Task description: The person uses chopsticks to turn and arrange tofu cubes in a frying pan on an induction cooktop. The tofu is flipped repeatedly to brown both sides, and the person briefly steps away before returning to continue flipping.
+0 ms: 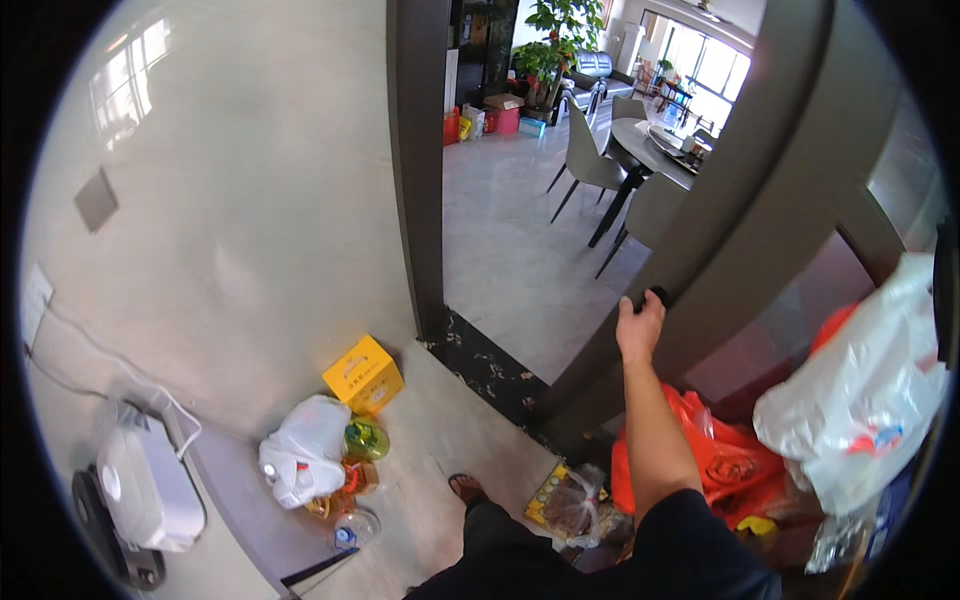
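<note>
My right hand point(641, 322) reaches out to the dark grey-brown framed door point(709, 247). Its fingers close around a small black door handle point(658, 294) near the door's edge; the hand partly hides that handle. My left hand is out of view. Beyond the dark door frame point(416, 187) the doorway stands partly open onto a tiled room. A black marbled threshold point(487, 367) crosses the floor there. Below my right forearm lies a red plastic bag point(724, 457).
At left are a yellow carton point(364, 375), a white plastic bag point(307, 442), bottles point(360, 525) and a white appliance point(150, 480). A clear bag point(574, 502) sits by my foot point(466, 486). Another white bag point(847, 405) hangs right. Chairs point(592, 154) and a round table point(637, 139) stand beyond.
</note>
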A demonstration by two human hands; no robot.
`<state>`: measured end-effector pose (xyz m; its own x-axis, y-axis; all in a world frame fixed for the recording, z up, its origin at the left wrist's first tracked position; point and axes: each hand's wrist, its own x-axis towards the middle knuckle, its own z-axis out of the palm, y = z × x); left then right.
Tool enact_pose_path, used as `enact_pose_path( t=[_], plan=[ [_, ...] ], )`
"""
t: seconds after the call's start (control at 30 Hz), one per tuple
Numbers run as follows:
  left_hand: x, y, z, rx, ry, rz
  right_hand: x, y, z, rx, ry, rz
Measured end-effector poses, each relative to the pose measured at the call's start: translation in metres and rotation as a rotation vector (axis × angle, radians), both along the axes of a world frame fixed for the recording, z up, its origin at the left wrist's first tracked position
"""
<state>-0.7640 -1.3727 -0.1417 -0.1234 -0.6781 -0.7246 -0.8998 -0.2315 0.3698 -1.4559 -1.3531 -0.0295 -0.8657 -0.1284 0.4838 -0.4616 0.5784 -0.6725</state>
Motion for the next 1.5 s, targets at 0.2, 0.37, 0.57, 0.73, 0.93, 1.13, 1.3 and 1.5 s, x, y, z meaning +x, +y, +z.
enact_pose_path(
  t=[0.2,0.37,0.57,0.73,0.93,1.13,1.3,1.5],
  plan=[
    [-0.103,-0.056,0.013,0.035,0.058,0.058,0.005,-0.013,-0.009,-0.473,-0.1,0.017],
    [-0.138,-0.094,0.013,0.038,0.043,0.06,-0.005,-0.021,-0.003,-0.612,-0.233,0.06],
    [-0.145,-0.116,0.023,0.023,0.008,0.067,-0.001,-0.059,-0.014,-0.547,-0.085,0.26],
    [-0.134,-0.12,0.031,0.007,-0.018,0.109,0.014,-0.107,-0.012,-0.599,-0.169,0.376],
    [-0.111,-0.115,0.036,0.001,-0.046,0.187,0.012,-0.178,-0.015,-0.404,-0.09,0.478],
    [-0.089,-0.105,0.036,0.011,-0.068,0.266,0.018,-0.262,-0.022,-0.177,-0.005,0.457],
    [-0.072,-0.09,0.035,0.021,-0.082,0.344,0.027,-0.316,-0.021,-0.058,0.064,0.568],
    [-0.055,-0.07,0.033,0.04,-0.109,0.446,0.031,-0.376,-0.004,0.04,-0.062,0.619]
  ],
)
